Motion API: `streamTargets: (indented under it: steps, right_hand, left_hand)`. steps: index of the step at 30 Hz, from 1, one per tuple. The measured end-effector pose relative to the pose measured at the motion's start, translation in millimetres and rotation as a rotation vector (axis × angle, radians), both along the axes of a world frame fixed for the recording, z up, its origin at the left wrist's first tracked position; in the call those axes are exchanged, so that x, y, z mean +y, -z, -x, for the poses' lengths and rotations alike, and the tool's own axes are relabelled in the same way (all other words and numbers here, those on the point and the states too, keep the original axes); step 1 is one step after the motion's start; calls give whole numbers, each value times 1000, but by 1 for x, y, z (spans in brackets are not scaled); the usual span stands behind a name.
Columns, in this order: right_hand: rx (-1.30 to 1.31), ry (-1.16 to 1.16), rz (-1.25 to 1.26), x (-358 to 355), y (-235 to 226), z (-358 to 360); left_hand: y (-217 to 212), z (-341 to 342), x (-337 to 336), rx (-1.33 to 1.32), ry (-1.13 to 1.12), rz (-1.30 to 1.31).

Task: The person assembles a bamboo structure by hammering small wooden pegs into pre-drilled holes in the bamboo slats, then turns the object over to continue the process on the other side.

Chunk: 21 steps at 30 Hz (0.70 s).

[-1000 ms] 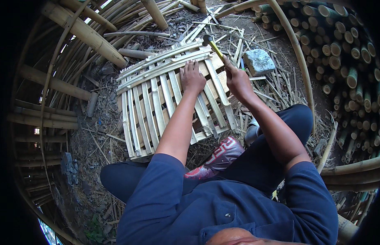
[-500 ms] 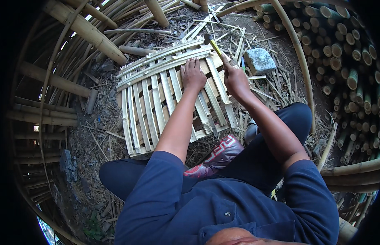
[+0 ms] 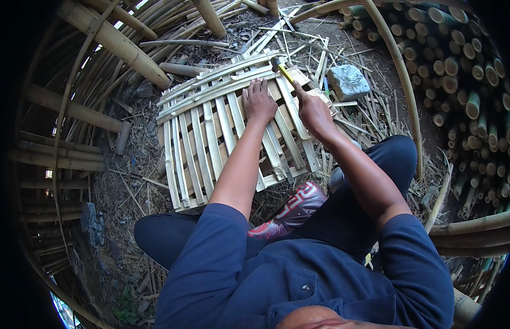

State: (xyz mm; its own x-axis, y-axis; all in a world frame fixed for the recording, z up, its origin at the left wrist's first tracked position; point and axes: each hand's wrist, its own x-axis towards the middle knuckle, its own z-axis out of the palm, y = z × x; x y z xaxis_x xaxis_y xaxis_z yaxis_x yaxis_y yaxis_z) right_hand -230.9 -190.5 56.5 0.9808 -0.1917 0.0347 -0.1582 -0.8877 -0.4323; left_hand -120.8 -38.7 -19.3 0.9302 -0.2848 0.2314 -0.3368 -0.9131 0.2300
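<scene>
A slatted bamboo panel (image 3: 193, 148) lies in front of my crossed legs, its split slats crossed near the far end by long bamboo strips (image 3: 211, 94). My left hand (image 3: 259, 102) rests palm down across the nearer strip, fingers stretched forward over it. In my right hand (image 3: 314, 112) is a hammer (image 3: 285, 72) with a dark head and yellow handle. The hammer's head is at the right end of the nearer cross strip; whether it touches cannot be told. Any nail there is too small to make out.
A pale stone block (image 3: 349, 81) sits right of the panel among bamboo splinters. Stacked bamboo poles (image 3: 458, 82) fill the far right behind a curved pole (image 3: 400, 60). Thick bamboo poles (image 3: 120, 44) stand at the left. A printed red-and-grey packet (image 3: 293, 208) lies by my legs.
The hammer's head has come down and slightly left, onto or close to the strip's end. My right hand has lowered with it, while my left hand stays in place.
</scene>
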Motion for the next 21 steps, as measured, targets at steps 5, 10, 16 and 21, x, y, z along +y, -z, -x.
streamTargets:
  steps: [5, 10, 16, 21]
  right_hand:
    - [-163, 28, -48, 7, -15, -3]
    - [-129, -13, 59, -2, 16, -2]
    - [-200, -6, 6, 9, -14, 1]
    - [-84, -25, 99, 5, 8, 4]
  left_hand:
    - [-1, -2, 8, -9, -18, -3]
    - [1, -4, -3, 4, 13, 1]
    - [7, -4, 6, -30, -8, 14]
    - [4, -2, 0, -35, 0, 10]
